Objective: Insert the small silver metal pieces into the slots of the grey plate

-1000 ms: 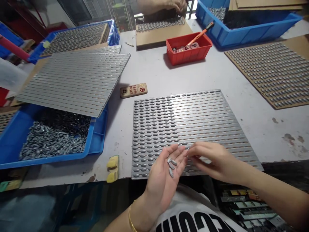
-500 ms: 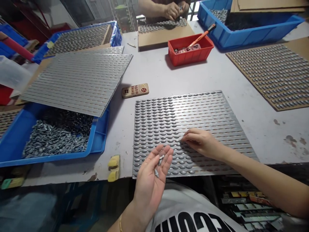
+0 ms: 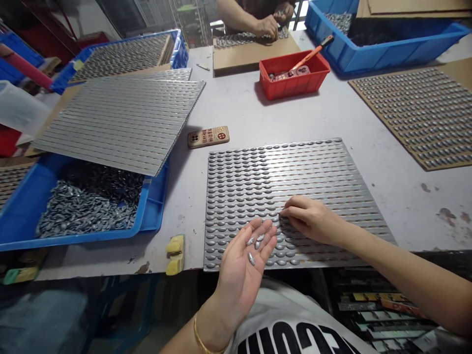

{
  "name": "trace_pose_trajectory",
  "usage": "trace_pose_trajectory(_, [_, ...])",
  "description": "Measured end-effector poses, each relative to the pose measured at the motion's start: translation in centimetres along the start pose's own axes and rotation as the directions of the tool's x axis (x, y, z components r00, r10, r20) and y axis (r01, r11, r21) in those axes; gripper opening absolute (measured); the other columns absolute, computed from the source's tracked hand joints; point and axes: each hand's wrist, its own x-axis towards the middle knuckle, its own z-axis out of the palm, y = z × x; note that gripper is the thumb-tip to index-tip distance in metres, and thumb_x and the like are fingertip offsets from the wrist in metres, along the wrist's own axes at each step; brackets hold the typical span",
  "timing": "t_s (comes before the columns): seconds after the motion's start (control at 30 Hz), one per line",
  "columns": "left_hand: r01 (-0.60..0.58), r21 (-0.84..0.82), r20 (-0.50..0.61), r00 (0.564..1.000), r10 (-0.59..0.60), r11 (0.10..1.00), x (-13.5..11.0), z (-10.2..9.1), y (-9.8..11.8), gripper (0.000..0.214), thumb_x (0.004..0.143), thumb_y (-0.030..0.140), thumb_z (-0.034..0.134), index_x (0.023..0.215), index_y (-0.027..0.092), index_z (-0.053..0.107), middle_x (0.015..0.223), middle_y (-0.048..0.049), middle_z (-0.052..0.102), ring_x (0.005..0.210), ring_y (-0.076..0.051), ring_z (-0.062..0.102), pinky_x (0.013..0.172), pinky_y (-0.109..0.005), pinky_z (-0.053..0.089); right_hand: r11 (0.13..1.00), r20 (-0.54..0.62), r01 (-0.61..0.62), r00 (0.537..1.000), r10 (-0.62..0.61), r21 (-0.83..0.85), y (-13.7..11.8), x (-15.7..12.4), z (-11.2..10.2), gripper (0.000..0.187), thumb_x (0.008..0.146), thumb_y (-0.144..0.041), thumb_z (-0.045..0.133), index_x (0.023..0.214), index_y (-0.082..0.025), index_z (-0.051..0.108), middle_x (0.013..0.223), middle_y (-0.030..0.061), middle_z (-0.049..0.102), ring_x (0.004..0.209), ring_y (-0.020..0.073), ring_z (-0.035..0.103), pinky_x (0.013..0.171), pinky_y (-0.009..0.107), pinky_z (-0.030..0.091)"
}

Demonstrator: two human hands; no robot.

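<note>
Palm up and cupped, my left hand (image 3: 241, 275) holds several small grey spindle-shaped pieces (image 3: 251, 258), lying loose in the palm and at the fingers. It is over the lower left part of a grooved grey board (image 3: 324, 182). Rows of the same pieces (image 3: 236, 184) fill the left side of that board. My right hand (image 3: 313, 221) is closed in a pinch and touches the board at the right end of a row. Its fingertips hide whatever is between them.
At left, a grooved board (image 3: 121, 123) overlaps a blue bin (image 3: 153, 216) of loose grey pieces. A decorated plaque (image 3: 208, 137), a red bin (image 3: 295, 86) and a blue bin (image 3: 398, 56) stand beyond. A filled board (image 3: 416, 118) lies right; a co-worker's hands (image 3: 267, 27) work opposite.
My left hand has shifted right and tipped, so the pieces in its palm lie differently. My right hand stays pinched at nearly the same spot. The co-worker's hand has moved lower over their board.
</note>
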Motion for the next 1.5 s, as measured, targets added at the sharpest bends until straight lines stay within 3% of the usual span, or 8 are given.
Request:
trace_pose_trajectory(0.17, [0.019,-0.038,0.053,0.998,-0.017,0.999,0.7,0.6,-0.5,0.027,0.094,0.03,0.05,0.11,0.01,0.059,0.124,-0.0187,0.062,0.119,-0.027,0.059,0.104,-0.039,0.046,0.996,-0.052,0.038,0.998,-0.034,0.081,-3.0,0.6,-0.9,0.025,0.092,-0.015,0.05,0.115,-0.019,0.058,0.102,0.0104,0.062,0.089,0.0184,0.059,0.072,0.03,0.05])
trace_pose_trajectory(0.37, [0.009,-0.01,0.125,0.992,-0.007,1.0,1.2,1.1,-1.5,0.028,0.094,0.034,0.05,0.11,0.013,0.062,0.122,-0.0124,0.063,0.119,-0.023,0.057,0.104,-0.035,0.044,0.986,0.025,0.092,0.995,-0.096,0.138,-6.2,1.0,-0.7,0.014,0.093,-0.016,0.049,0.101,-0.018,0.06,0.095,0.009,0.063,0.084,0.0176,0.058,0.069,0.029,0.048])
trace_pose_trajectory(0.63, [0.051,-0.01,0.123,0.991,-0.049,0.999,1.0,0.7,-1.7,0.032,0.094,0.036,0.052,0.113,0.012,0.06,0.129,-0.0178,0.061,0.126,-0.025,0.052,0.108,-0.038,0.041,0.981,0.024,-0.037,0.999,0.033,0.189,-4.8,-0.5,-1.0,0.013,0.093,-0.013,0.044,0.09,-0.018,0.055,0.08,0.004,0.056,0.068,0.0131,0.052,0.058,0.024,0.042])
trace_pose_trajectory(0.77, [0.044,-0.015,0.104,0.994,-0.043,0.999,1.0,0.9,-1.6,0.032,0.093,0.034,0.053,0.115,0.012,0.059,0.132,-0.0187,0.059,0.128,-0.025,0.051,0.109,-0.037,0.041,0.981,0.012,-0.007,1.0,0.005,0.195,-4.5,-0.5,-1.4,0.016,0.093,-0.011,0.044,0.095,-0.018,0.058,0.086,0.006,0.06,0.073,0.0141,0.056,0.061,0.024,0.045])
trace_pose_trajectory(0.97, [0.018,-0.015,0.045,0.999,-0.017,1.0,1.0,1.0,-1.1,0.032,0.093,0.033,0.054,0.117,0.013,0.06,0.135,-0.017,0.057,0.126,-0.026,0.053,0.109,-0.037,0.042,0.996,-0.144,-0.043,0.988,0.053,0.075,-0.6,-0.1,-0.7,0.019,0.094,-0.015,0.045,0.102,-0.02,0.062,0.093,0.0079,0.066,0.082,0.0157,0.063,0.069,0.027,0.052])
trace_pose_trajectory(1.17, [0.005,-0.009,0.012,1.0,-0.005,1.0,1.2,0.8,-1.0,0.029,0.092,0.03,0.054,0.114,0.011,0.062,0.13,-0.0182,0.06,0.124,-0.027,0.055,0.108,-0.038,0.043,0.997,-0.088,0.015,0.996,-0.022,-0.077,1.4,0.2,1.0,0.023,0.093,-0.011,0.044,0.101,-0.019,0.063,0.094,0.0072,0.067,0.084,0.0157,0.062,0.071,0.027,0.05])
trace_pose_trajectory(1.33, [-0.002,-0.016,0.004,1.0,0.002,1.0,1.2,1.0,-0.8,0.029,0.094,0.029,0.052,0.113,0.009,0.061,0.13,-0.0194,0.06,0.123,-0.028,0.056,0.107,-0.039,0.045,0.978,-0.009,0.041,0.999,-0.044,-0.202,0.8,0.4,0.4,0.023,0.091,-0.008,0.043,0.096,-0.017,0.064,0.092,0.0084,0.064,0.083,0.0175,0.058,0.068,0.027,0.046])
trace_pose_trajectory(1.5, [-0.004,-0.022,0.019,1.0,0.004,1.0,1.2,1.2,-0.6,0.028,0.093,0.028,0.053,0.114,0.01,0.059,0.13,-0.019,0.06,0.123,-0.028,0.056,0.107,-0.039,0.044,0.978,0.026,0.055,0.998,-0.051,-0.199,0.7,0.5,0.0,0.024,0.089,-0.006,0.043,0.096,-0.016,0.064,0.095,0.009,0.062,0.083,0.0174,0.057,0.066,0.027,0.045])
